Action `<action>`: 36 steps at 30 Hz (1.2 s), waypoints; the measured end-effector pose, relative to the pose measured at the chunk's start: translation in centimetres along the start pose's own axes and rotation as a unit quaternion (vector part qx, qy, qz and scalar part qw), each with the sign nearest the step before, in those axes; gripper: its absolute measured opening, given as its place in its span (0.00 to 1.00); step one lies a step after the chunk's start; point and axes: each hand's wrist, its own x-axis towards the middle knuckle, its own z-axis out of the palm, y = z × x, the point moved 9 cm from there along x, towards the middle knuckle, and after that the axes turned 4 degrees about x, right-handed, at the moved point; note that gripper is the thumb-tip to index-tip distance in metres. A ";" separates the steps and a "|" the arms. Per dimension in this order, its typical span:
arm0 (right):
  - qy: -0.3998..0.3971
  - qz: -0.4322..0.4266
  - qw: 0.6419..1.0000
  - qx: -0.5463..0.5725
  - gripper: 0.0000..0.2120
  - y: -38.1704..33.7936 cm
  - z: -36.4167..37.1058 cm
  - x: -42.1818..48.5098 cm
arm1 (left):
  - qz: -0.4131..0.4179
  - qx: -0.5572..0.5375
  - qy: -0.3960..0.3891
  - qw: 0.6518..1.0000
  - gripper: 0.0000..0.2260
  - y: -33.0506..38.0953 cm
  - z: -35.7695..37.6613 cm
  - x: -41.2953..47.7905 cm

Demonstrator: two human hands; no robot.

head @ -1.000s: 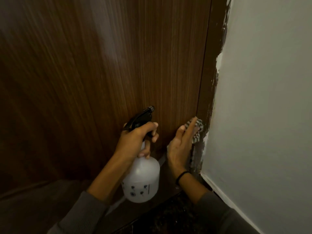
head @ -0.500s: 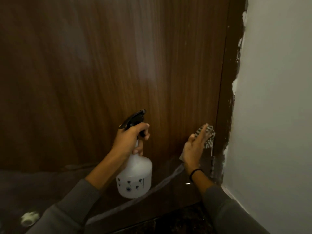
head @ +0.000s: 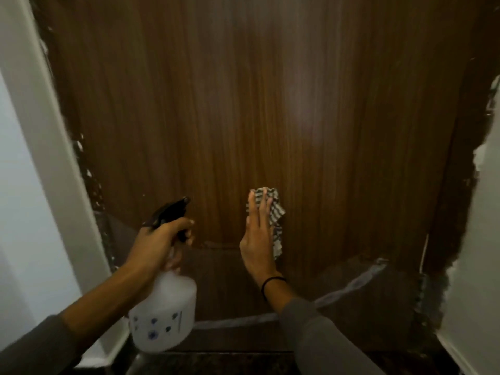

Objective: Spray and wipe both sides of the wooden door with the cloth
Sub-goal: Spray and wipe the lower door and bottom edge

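- Head view: the wooden door (head: 270, 104) is seen filling the middle of the picture, set between the left wall (head: 27, 185) and the right wall (head: 481, 239), both white.
- The cloth (head: 276, 212), striped dark and light, is pressed flat against the lower part of the door, near its middle, by the right hand (head: 257, 239).
- The fingers of that hand are held straight and close together over the cloth; nothing is gripped.
- A black wristband (head: 272, 282) is worn on the right wrist.
- The spray bottle (head: 165, 315), white and translucent, is held by its neck in the left hand (head: 157, 244), just left of the cloth.
- The left fingers are curled round the black trigger head (head: 170, 212), whose nozzle is pointed at the door.
- A pale streak (head: 351, 282) is seen running across the bottom of the door.
- A dark floor (head: 216, 364) is seen below.
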 end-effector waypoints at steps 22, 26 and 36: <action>-0.147 -0.085 0.975 0.143 0.17 -7.3 3.0 4.9 | -0.045 -0.085 0.091 0.991 0.14 -11.8 -10.1 1.3; 0.007 -0.365 0.916 -0.168 0.14 -11.3 3.7 6.3 | -0.040 -0.089 0.087 0.991 0.12 -13.2 -10.0 4.0; -0.053 -0.352 0.869 -0.344 0.23 -8.4 9.8 1.9 | -0.051 -0.104 0.066 0.991 0.17 -12.8 -11.6 9.1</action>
